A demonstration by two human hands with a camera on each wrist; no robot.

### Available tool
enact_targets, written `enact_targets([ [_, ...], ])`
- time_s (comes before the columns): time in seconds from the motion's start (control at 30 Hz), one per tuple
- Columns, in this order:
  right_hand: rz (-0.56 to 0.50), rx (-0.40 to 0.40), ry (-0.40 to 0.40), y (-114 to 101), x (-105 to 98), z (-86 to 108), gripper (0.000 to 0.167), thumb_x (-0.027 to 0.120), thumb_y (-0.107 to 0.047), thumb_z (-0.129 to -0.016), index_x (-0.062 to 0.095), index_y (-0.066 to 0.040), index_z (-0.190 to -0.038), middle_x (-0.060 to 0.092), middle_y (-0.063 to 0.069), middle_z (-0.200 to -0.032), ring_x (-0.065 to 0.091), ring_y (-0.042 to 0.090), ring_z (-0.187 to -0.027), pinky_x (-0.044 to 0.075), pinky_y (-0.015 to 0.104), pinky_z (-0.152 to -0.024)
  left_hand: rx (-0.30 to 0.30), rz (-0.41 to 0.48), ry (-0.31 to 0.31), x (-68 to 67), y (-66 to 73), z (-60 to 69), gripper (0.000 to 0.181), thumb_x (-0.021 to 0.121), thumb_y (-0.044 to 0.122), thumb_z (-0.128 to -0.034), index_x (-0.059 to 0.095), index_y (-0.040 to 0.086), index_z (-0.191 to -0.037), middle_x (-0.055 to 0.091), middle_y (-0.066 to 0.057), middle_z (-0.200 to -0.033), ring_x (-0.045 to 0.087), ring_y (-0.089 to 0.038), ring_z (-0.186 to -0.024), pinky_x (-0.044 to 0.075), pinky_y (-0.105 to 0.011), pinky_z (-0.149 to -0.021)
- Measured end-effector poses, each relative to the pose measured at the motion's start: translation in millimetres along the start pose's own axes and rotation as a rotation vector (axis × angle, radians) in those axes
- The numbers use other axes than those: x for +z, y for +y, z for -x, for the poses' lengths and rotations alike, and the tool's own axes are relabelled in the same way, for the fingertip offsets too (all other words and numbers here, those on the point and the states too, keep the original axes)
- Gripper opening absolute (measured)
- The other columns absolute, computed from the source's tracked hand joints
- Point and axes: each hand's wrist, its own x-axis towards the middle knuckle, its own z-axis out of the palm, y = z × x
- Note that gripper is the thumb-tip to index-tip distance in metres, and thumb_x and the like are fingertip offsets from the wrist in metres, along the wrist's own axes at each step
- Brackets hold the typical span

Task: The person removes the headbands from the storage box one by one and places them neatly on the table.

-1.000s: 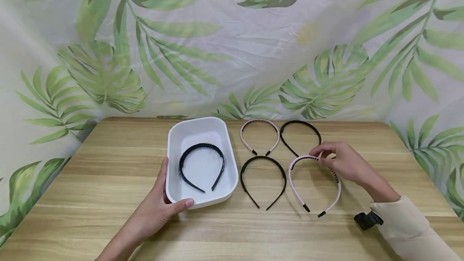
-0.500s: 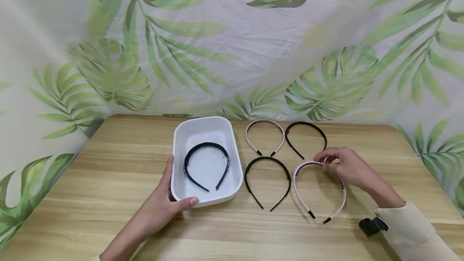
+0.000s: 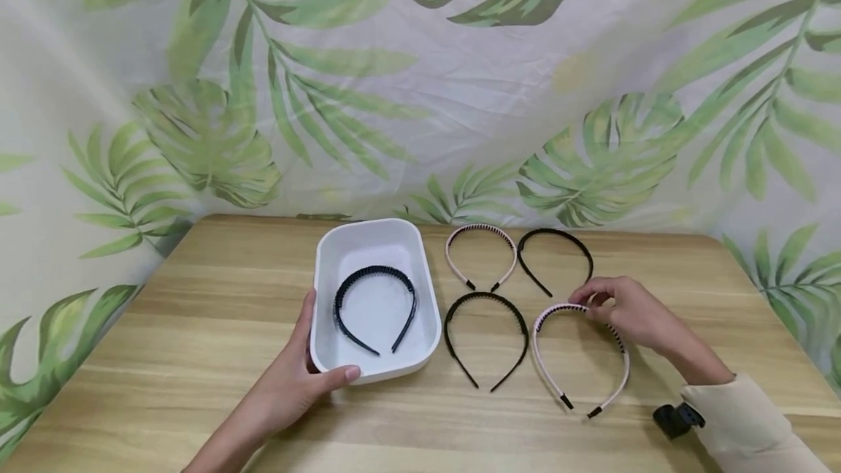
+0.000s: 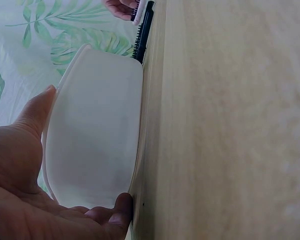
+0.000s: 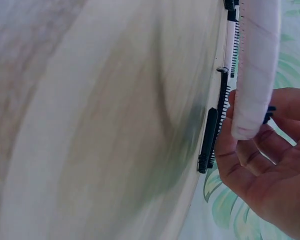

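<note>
In the head view my left hand point(image 3: 289, 382) holds a white plastic box point(image 3: 377, 241) by its near left corner, thumb on the front rim and fingers along the side. A black toothed headband point(image 3: 376, 270) lies inside the box. My right hand point(image 3: 627, 312) pinches the top of a pink headband point(image 3: 552, 310) with black teeth and black tips. The right wrist view has this pink headband point(image 5: 257, 65) raised off the table, between thumb and fingers. Left of it lies a black headband point(image 3: 486, 295).
Behind these lie another pink headband point(image 3: 482, 227) and another black headband point(image 3: 555, 232), the latter partly hidden by the right hand. All rest on a wooden table point(image 3: 460, 429) before a leaf-patterned cloth point(image 3: 447, 93). A black wrist device point(image 3: 677, 420) sits at the right sleeve.
The pinched pink headband has come slightly nearer the viewer with my right hand. My left hand keeps its hold on the box. The head view has shifted a little.
</note>
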Motion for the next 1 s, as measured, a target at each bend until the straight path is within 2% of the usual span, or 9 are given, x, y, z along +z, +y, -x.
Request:
enact_targets([
  [0.33,-0.01,0.018,-0.002,4.5,-1.6,-5.0,0.02,0.067,0.004,-0.094,0.077,-0.003,-0.11,0.073,0.009,-0.102,0.06,0.019,-0.092,0.049,0.024,-0.068,0.0,-0.025,0.007,-1.7,-2.8,-0.7,0.132,0.088,0.025,-0.0864,-0.016,0.018,-0.168,0.002,-0.022,-0.175,0.042,-0.035,-0.145,0.04,-0.006,-0.098],
  [0.5,-0.009,0.023,-0.003,6.1,-1.6,-5.5,0.021,0.066,0.005,-0.093,0.077,-0.003,-0.109,0.073,0.009,-0.101,0.06,0.019,-0.092,0.048,0.024,-0.066,0.01,0.007,0.003,-0.4,-3.9,-2.5,0.132,0.088,0.021,-0.0863,-0.016,0.017,-0.168,0.005,-0.023,-0.175,0.041,-0.035,-0.145,0.042,-0.007,-0.097],
  [0.73,0.003,0.039,-0.002,11.2,5.2,3.4,0.022,0.066,0.005,-0.092,0.077,-0.003,-0.109,0.074,0.008,-0.102,0.06,0.019,-0.092,0.048,0.024,-0.064,0.01,0.015,-0.012,4.0,-6.7,2.0,0.132,0.088,0.021,-0.0863,-0.016,0.018,-0.168,0.007,-0.024,-0.174,0.042,-0.036,-0.145,0.041,-0.007,-0.097],
  [0.87,0.02,0.035,0.005,9.9,4.8,3.0,0.022,0.066,0.005,-0.093,0.077,-0.003,-0.109,0.074,0.009,-0.101,0.061,0.019,-0.092,0.049,0.024,-0.067,0.003,0.008,-0.015,4.0,-6.7,1.5,0.132,0.088,0.022,-0.0864,-0.017,0.019,-0.168,0.006,-0.023,-0.175,0.044,-0.036,-0.143,0.042,-0.007,-0.096],
  [1.0,0.037,0.018,0.015,5.1,1.8,-3.8,0.021,0.066,0.005,-0.093,0.077,-0.002,-0.109,0.074,0.01,-0.102,0.062,0.02,-0.093,0.05,0.024,-0.07,0.006,0.039,-0.016,1.6,-5.8,-1.4,0.132,0.087,0.02,-0.087,-0.018,0.02,-0.167,0.004,-0.023,-0.175,0.045,-0.038,-0.142,0.045,-0.008,-0.095],
])
